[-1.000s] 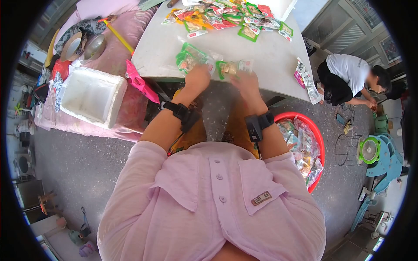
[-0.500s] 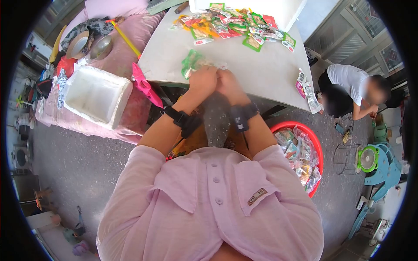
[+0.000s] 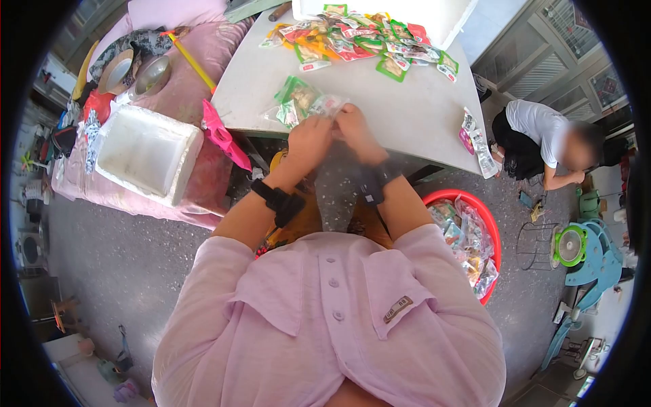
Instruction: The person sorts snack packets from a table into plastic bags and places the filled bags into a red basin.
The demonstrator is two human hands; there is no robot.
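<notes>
Clear plastic bag (image 3: 330,104) with green-edged food packets (image 3: 299,95), on the surface (image 3: 420,115) just beyond the fingers; its near end is gathered in the closed fingers of left hand (image 3: 310,142) and right hand (image 3: 358,133). Farther beyond them lies a packet heap (image 3: 369,45); rightward and nearer the body, a red basin (image 3: 495,234); leftward, a white foam box (image 3: 144,154).

1. Grey speckled floor (image 3: 129,258) runs beneath the pale table (image 3: 407,115).
2. Pink cloth (image 3: 218,49) covers furniture beside the table's left edge.
3. Grey panelled doors (image 3: 532,64) stand beyond its right edge.
4. The light is bright.
</notes>
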